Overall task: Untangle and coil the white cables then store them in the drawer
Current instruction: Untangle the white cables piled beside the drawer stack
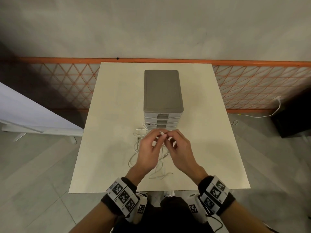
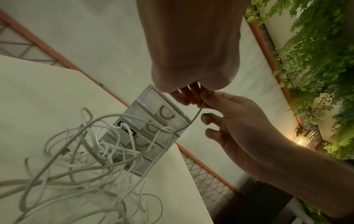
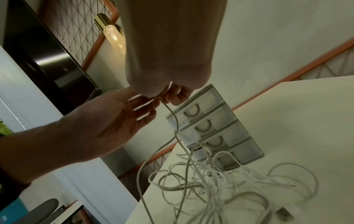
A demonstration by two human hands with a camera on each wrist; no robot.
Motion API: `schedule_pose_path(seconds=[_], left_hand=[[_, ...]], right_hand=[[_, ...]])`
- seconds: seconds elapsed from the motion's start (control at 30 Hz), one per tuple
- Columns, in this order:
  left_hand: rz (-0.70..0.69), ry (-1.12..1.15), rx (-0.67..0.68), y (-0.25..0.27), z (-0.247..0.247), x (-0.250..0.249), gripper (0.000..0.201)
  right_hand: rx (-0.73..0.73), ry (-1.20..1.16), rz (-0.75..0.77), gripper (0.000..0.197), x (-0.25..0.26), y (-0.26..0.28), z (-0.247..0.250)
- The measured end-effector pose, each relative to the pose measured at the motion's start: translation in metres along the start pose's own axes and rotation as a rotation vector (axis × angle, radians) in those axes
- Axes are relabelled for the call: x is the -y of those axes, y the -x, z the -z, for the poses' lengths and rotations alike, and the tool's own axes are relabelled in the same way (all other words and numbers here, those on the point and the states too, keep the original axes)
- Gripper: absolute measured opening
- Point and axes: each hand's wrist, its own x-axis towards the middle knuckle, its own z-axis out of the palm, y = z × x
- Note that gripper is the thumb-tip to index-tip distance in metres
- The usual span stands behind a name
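Several white cables [image 1: 152, 163] lie in one knotted heap at the lower centre of the head view, on the cream table [image 1: 107, 115], just in front of the drawer unit [image 1: 163, 98]; no coil has been formed yet and all the drawers appear closed. Left of centre, the left hand [image 1: 148, 153] is raised above the heap with its fingertips brought together on a single strand, probably so that one cable can be singled out from the rest. Right of it, the right hand [image 1: 180, 153] meets it fingertip to fingertip and pinches the same strand [image 2: 195, 116], which hangs down into the heap. The strand is held high, seemingly so that its loops drop free.
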Motion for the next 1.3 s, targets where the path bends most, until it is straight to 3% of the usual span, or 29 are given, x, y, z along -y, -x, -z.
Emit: schedule_pose_path(seconds=[0.13,0.23,0.33,0.43,0.53,0.63,0.73,0.87,0.97,1.03,1.13,1.2,1.3], left_hand=[[0.076,0.104,-0.070,-0.003,0.007,-0.015,0.020],[0.055,0.288,-0.108,-0.013,0.020,-0.041,0.023],[0.013,0.436,-0.130,-0.028,0.040,-0.063,0.023],[0.020,0.531,-0.120,-0.037,0.052,-0.071,0.020],[0.047,0.577,-0.084,-0.038,0.050,-0.074,0.020],[0.095,0.649,-0.073,-0.037,0.044,-0.080,0.020],[0.098,0.706,-0.084,-0.041,0.047,-0.093,0.020],[0.018,0.800,-0.147,-0.049,0.071,-0.115,0.020],[0.029,0.615,-0.133,-0.049,0.082,-0.108,0.023],[0.034,0.229,-0.010,-0.041,0.079,-0.091,0.026],[0.091,-0.228,0.230,-0.029,0.061,-0.056,0.011],[0.141,-0.389,0.301,-0.027,0.051,-0.039,0.027],[0.061,-0.421,0.302,-0.029,0.044,-0.033,0.015]], right_hand=[[0.115,0.026,-0.125,0.006,-0.005,-0.001,-0.014],[0.208,0.014,-0.159,0.009,-0.022,0.006,-0.022],[0.202,0.040,-0.191,0.011,-0.035,0.012,-0.020],[0.207,-0.008,-0.114,0.004,-0.023,0.012,-0.022],[0.209,-0.079,-0.029,0.028,0.003,-0.004,-0.033],[0.208,-0.146,0.039,0.008,0.023,-0.019,-0.044],[0.163,-0.187,-0.079,0.040,0.024,-0.027,-0.051],[0.245,-0.139,-0.248,0.031,-0.013,-0.021,-0.043],[0.206,-0.047,-0.286,0.028,-0.033,-0.021,-0.021],[0.174,0.017,-0.222,0.026,-0.031,-0.028,-0.006],[0.211,0.127,-0.068,0.019,-0.009,-0.040,0.010],[0.237,0.151,-0.003,0.018,0.008,-0.045,0.016],[0.233,0.122,0.023,0.016,0.028,-0.050,0.024]])
